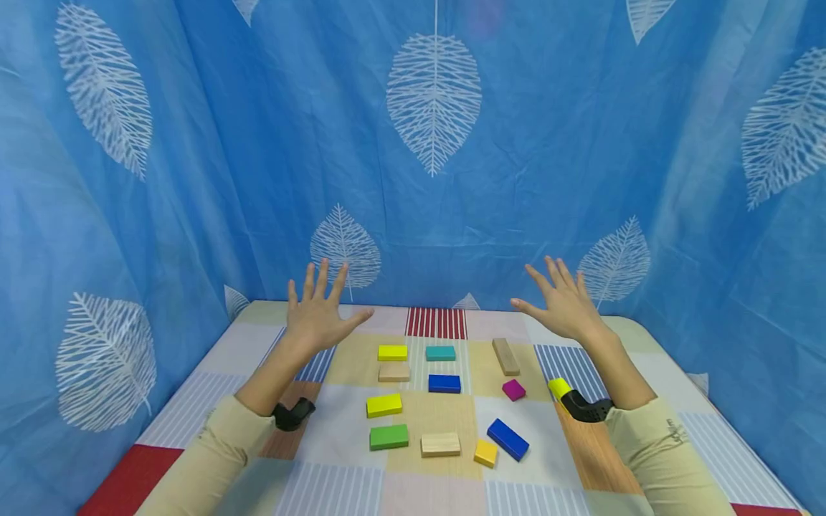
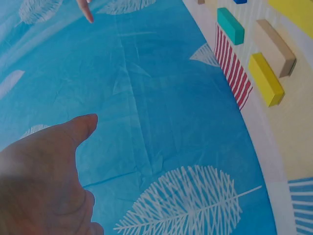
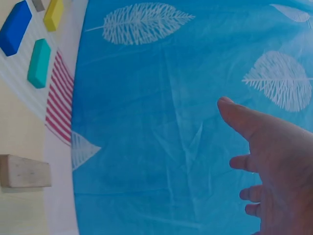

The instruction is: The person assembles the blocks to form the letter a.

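Note:
Both hands are raised over the far part of the table, fingers spread, holding nothing. The left hand (image 1: 317,319) is up at the left, nearest a yellow block (image 1: 392,352). The right hand (image 1: 564,304) is up at the right, beyond a long wooden block (image 1: 506,357). Between the arms lie a teal block (image 1: 441,353), a blue block (image 1: 444,384), a tan block (image 1: 393,372) and a magenta block (image 1: 514,390). Closer in are another yellow block (image 1: 383,405), a green block (image 1: 389,437), a pale wooden block (image 1: 441,445), an orange-yellow block (image 1: 486,454) and a second blue block (image 1: 508,439).
A patchwork-patterned cloth (image 1: 348,487) covers the table. Blue curtains (image 1: 277,143) with white leaf prints hang behind it and at both sides. Black wrist-worn devices sit on the left wrist (image 1: 293,415) and the right wrist (image 1: 587,408), the latter with a yellow end.

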The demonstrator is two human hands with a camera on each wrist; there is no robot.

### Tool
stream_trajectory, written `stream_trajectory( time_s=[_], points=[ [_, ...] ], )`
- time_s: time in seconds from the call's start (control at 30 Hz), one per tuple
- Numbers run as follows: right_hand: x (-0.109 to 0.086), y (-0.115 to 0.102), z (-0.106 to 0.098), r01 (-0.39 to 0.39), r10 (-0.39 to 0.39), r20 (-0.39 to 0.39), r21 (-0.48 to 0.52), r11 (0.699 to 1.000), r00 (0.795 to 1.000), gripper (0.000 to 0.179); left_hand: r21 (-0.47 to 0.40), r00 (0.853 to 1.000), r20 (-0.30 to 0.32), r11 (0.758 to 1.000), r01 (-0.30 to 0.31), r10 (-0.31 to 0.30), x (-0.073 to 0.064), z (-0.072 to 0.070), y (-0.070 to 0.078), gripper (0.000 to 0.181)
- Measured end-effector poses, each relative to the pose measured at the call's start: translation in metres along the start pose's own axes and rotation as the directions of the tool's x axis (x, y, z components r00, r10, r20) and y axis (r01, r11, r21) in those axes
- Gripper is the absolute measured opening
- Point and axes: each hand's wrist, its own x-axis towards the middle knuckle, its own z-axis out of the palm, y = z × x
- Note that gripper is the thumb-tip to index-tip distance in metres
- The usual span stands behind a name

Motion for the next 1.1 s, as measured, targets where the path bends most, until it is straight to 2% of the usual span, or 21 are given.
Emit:
stream_trajectory(
  time_s=[0.17,0.33,0.4,0.47,0.53,0.63,0.73,0.83,0.9,0.93,1.0,1.1],
  points=[
    [0.001,0.009,0.01,0.024,-0.025,0.004,0.084,0.996,1.0,0.079,-0.054,0.999,-0.035,0.998,-0.019,0.017,0.001,0.01,0.007,0.091],
    [0.003,0.023,0.028,0.034,-0.038,0.009,0.241,0.97,0.999,0.071,-0.2,0.989,-0.142,0.976,-0.08,0.052,0.001,0.029,0.03,0.081],
    [0.003,0.029,0.039,0.026,-0.029,0.005,0.311,0.95,1.0,0.068,-0.282,0.98,-0.189,0.952,-0.117,0.064,-0.001,0.038,0.044,0.076],
    [0.004,0.037,0.054,0.019,-0.02,-0.001,0.382,0.924,1.0,0.065,-0.369,0.971,-0.227,0.917,-0.154,0.072,-0.002,0.05,0.062,0.071],
    [0.006,0.044,0.07,0.016,-0.019,0.001,0.471,0.882,1.0,0.064,-0.446,0.967,-0.238,0.875,-0.189,0.088,-0.004,0.064,0.082,0.066],
    [0.007,0.052,0.093,0.005,-0.02,0.019,0.594,0.804,1.0,0.063,-0.54,0.97,-0.21,0.812,-0.219,0.122,-0.006,0.087,0.114,0.061],
    [0.006,0.056,0.11,0.006,-0.038,0.033,0.671,0.741,0.999,0.061,-0.654,0.982,-0.144,0.732,-0.189,0.125,-0.009,0.111,0.146,0.058],
    [0.001,0.051,0.115,0.011,-0.075,0.062,0.696,0.718,0.995,0.059,-0.764,0.993,-0.081,0.634,-0.115,0.083,-0.012,0.135,0.173,0.055],
    [-0.002,0.047,0.116,0.01,-0.108,0.093,0.712,0.703,0.99,0.058,-0.813,0.998,-0.04,0.58,-0.059,0.046,-0.014,0.149,0.189,0.053],
    [-0.004,0.046,0.116,0.006,-0.123,0.11,0.72,0.694,0.986,0.059,-0.821,0.999,-0.026,0.57,-0.037,0.028,-0.015,0.155,0.195,0.052],
    [-0.006,0.049,0.121,0.003,-0.152,0.143,0.72,0.694,0.978,0.059,-0.822,1.0,0.008,0.57,0.004,0.005,-0.016,0.167,0.206,0.053],
    [-0.008,0.059,0.132,-0.014,-0.175,0.188,0.718,0.696,0.966,0.062,-0.796,0.998,0.057,0.604,0.044,0.003,-0.019,0.179,0.219,0.054]
  ],
)
